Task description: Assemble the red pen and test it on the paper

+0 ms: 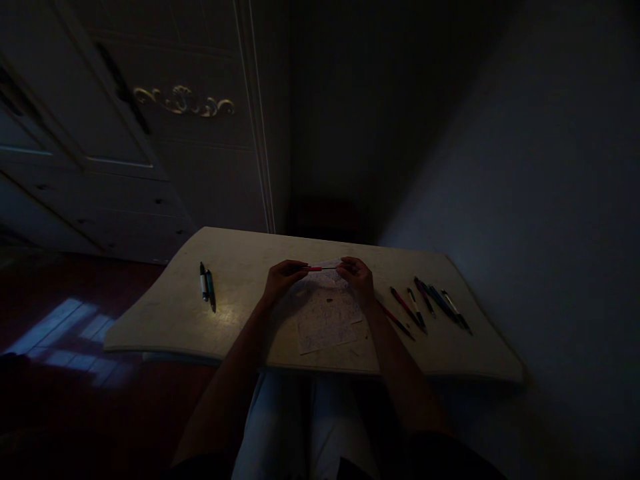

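Both my hands are raised a little over a cream desk (165, 320), gripping a slim pen with a red section (315, 269) held level between them. My left hand (283, 280) closes on the pen's left end, and my right hand (356, 280) pinches its thin dark right end. Beneath them lie sheets of paper covered in small marks (325, 323). Several pens in dark and red colours (430, 307) lie at the desk's right side. Two more pens (207, 287) lie side by side on the left.
The desk's right edge runs along a dim wall (500, 200). A white cabinet with an ornate handle (184, 101) stands behind at the left. Below lies a reddish wooden floor (75, 333) with a patch of light. My light-trousered legs (300, 420) show under the desk's front edge.
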Demonstrator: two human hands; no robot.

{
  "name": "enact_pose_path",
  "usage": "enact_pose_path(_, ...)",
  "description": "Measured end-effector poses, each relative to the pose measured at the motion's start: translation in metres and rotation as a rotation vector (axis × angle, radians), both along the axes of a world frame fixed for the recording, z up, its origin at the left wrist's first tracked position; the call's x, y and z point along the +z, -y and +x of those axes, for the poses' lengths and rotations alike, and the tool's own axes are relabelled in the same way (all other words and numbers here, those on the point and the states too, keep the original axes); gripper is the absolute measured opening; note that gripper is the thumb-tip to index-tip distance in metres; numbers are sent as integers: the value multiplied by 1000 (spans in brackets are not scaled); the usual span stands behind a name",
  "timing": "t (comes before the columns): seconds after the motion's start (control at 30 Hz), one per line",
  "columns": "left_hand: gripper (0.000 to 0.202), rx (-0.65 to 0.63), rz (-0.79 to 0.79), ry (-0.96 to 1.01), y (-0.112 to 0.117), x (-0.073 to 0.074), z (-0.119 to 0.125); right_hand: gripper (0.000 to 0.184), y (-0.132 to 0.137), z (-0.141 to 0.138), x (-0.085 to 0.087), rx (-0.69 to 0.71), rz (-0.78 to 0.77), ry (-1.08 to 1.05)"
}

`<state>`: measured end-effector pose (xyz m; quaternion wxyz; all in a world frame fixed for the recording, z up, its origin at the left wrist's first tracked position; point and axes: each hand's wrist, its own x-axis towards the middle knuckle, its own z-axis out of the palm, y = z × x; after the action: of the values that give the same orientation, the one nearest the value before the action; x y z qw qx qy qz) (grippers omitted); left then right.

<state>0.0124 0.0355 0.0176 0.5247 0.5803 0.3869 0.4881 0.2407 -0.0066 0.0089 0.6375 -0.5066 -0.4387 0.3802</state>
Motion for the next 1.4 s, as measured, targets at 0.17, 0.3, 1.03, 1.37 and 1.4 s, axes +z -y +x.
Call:
enact_pose_path(0.17, 38, 22, -5, 6, 0, 3, 0, 45, 0, -1, -1, 9, -5, -16)
enact_pose_path(0.3, 41, 32, -34, 63, 0, 3, 2, 44, 1, -3, 0, -4, 10, 0)
enact_pose_path(1.03, 45, 35, -180, 172, -3, -3, 7, 41, 2, -12, 1, -16, 1, -38)
enact_pose_path(1.37, 38, 3, -65, 31, -1, -3, 11, 40, -1, -15, -3, 4, -25, -46)
enact_pose_path(1.4, 37, 4, -46, -5, -1, -4, 11, 40, -1, -16, -3, 7, -28, -45)
